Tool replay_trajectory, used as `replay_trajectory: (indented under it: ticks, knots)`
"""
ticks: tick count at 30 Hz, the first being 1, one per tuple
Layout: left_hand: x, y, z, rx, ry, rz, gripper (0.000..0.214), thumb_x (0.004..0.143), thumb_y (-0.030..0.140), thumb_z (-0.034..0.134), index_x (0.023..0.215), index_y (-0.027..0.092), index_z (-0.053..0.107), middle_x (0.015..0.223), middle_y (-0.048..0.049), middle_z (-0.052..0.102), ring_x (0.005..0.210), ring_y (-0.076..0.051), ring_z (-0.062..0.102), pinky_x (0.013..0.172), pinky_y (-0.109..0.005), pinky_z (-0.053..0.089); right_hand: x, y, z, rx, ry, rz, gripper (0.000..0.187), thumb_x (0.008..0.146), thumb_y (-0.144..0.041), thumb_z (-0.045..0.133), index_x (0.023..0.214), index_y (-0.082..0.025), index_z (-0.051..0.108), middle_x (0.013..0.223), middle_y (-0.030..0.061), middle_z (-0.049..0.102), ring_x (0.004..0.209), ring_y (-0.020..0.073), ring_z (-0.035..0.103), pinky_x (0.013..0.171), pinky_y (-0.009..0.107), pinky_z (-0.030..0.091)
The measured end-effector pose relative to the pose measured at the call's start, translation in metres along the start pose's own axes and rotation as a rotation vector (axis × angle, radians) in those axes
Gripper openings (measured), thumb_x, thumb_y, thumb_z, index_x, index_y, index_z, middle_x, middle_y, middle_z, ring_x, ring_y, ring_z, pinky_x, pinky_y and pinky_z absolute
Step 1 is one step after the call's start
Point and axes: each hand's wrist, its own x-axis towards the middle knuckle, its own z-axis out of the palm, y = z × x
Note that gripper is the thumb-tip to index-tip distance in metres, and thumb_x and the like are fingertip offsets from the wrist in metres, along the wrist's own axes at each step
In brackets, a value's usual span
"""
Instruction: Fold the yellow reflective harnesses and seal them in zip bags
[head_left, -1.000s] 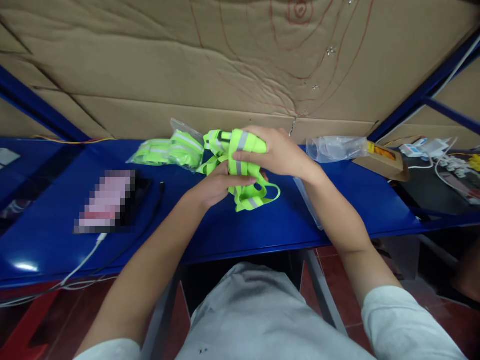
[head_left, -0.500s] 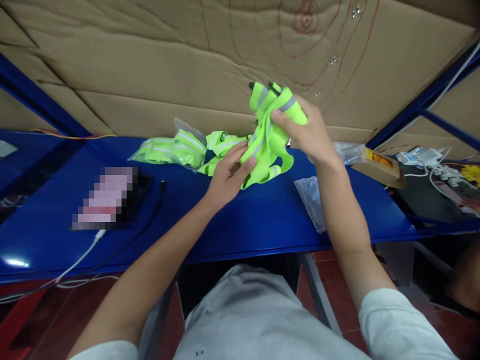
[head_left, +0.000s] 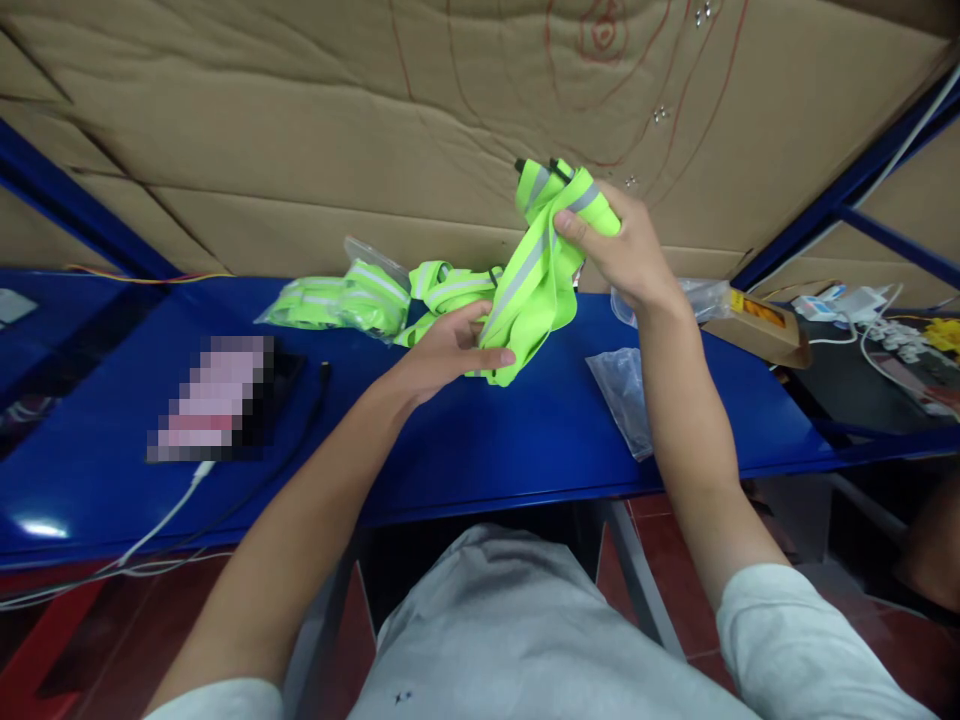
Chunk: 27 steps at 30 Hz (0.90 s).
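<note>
A neon green strap harness with grey reflective stripes (head_left: pixel 536 270) hangs above the blue table (head_left: pixel 487 440). My right hand (head_left: pixel 626 250) is raised and closed on its upper end, where black buckles stick out. My left hand (head_left: pixel 442 355) is lower, pinching the harness's bottom end between thumb and fingers. Behind the left hand, another loose green harness (head_left: pixel 442 290) lies on the table, next to a clear bag packed with green harnesses (head_left: pixel 337 300).
An empty clear plastic bag (head_left: pixel 622 400) lies right of my hands, another clear bag (head_left: pixel 701 295) and a cardboard piece (head_left: pixel 765 325) farther right. A blurred-out device (head_left: pixel 214 400) with a white cable sits at the left. A power strip (head_left: pixel 892 330) lies at the far right. Cardboard backs the table.
My right hand lifted the harness from table height up high. The straps now hang stretched between both hands, with the left hand gripping the lower end.
</note>
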Motion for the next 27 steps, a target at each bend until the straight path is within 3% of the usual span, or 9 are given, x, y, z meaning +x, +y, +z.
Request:
replay_trajectory:
  ticks: [2, 5, 11, 14, 18, 23, 27]
  knots:
    - [-0.001, 0.000, -0.003, -0.023, -0.097, -0.088, 0.063, 0.060, 0.032, 0.100, 0.115, 0.017, 0.073, 0.101, -0.0073, 0.078, 0.089, -0.020, 0.073, 0.077, -0.029, 0.058, 0.001, 0.001, -0.001, -0.003, 0.080, -0.040, 0.048, 0.087, -0.064, 0.068, 0.115, -0.024, 0.067, 0.115, 0.0075, 0.075, 0.116, 0.0243, 0.066, 0.090, 0.034, 0.056]
    - [-0.002, -0.002, -0.009, -0.115, -0.158, -0.074, 0.061, 0.060, 0.037, 0.100, 0.113, 0.017, 0.077, 0.104, -0.0089, 0.078, 0.092, -0.020, 0.073, 0.079, -0.028, 0.057, 0.000, 0.001, -0.002, 0.063, 0.155, -0.053, 0.044, 0.086, -0.059, 0.071, 0.112, -0.023, 0.070, 0.115, 0.0079, 0.076, 0.110, 0.0220, 0.069, 0.091, 0.033, 0.055]
    - [-0.004, -0.010, -0.015, -0.151, -0.091, -0.065, 0.074, 0.058, 0.053, 0.098, 0.122, 0.024, 0.075, 0.117, -0.0095, 0.077, 0.105, -0.028, 0.074, 0.088, -0.034, 0.059, -0.010, -0.009, 0.000, 0.307, 0.019, 0.024, 0.049, 0.087, -0.059, 0.073, 0.118, -0.021, 0.068, 0.120, 0.0056, 0.074, 0.116, 0.0234, 0.070, 0.098, 0.038, 0.058]
    - [-0.003, -0.016, -0.006, 0.060, -0.077, -0.052, 0.084, 0.067, 0.054, 0.093, 0.140, 0.023, 0.064, 0.137, -0.0129, 0.069, 0.128, -0.034, 0.065, 0.105, -0.042, 0.055, -0.013, -0.016, 0.006, 0.227, -0.028, 0.047, 0.051, 0.083, -0.062, 0.077, 0.114, -0.021, 0.071, 0.115, 0.0036, 0.074, 0.109, 0.0199, 0.068, 0.093, 0.032, 0.057]
    - [0.003, -0.021, 0.005, 0.311, -0.003, 0.072, 0.107, 0.073, 0.049, 0.090, 0.161, 0.029, 0.034, 0.160, -0.0149, 0.047, 0.147, -0.039, 0.047, 0.118, -0.057, 0.044, -0.015, -0.021, 0.016, 0.087, -0.041, 0.054, 0.049, 0.079, -0.063, 0.082, 0.100, -0.020, 0.072, 0.095, 0.0011, 0.073, 0.085, 0.0157, 0.065, 0.074, 0.027, 0.054]
    - [0.006, -0.018, -0.001, 0.196, 0.111, 0.237, 0.103, 0.065, 0.046, 0.096, 0.151, 0.030, 0.041, 0.149, -0.0118, 0.057, 0.142, -0.037, 0.053, 0.116, -0.055, 0.047, -0.014, -0.023, 0.022, -0.001, -0.008, -0.039, 0.048, 0.081, -0.067, 0.078, 0.100, -0.023, 0.071, 0.094, 0.0006, 0.072, 0.091, 0.0188, 0.067, 0.077, 0.029, 0.056]
    - [0.002, -0.012, -0.005, 0.059, 0.075, 0.104, 0.106, 0.063, 0.048, 0.097, 0.151, 0.033, 0.041, 0.132, -0.0095, 0.069, 0.125, -0.036, 0.066, 0.101, -0.052, 0.058, -0.012, -0.019, 0.020, 0.000, 0.051, -0.055, 0.048, 0.081, -0.070, 0.075, 0.094, -0.024, 0.070, 0.091, 0.0013, 0.072, 0.087, 0.0184, 0.067, 0.077, 0.031, 0.057]
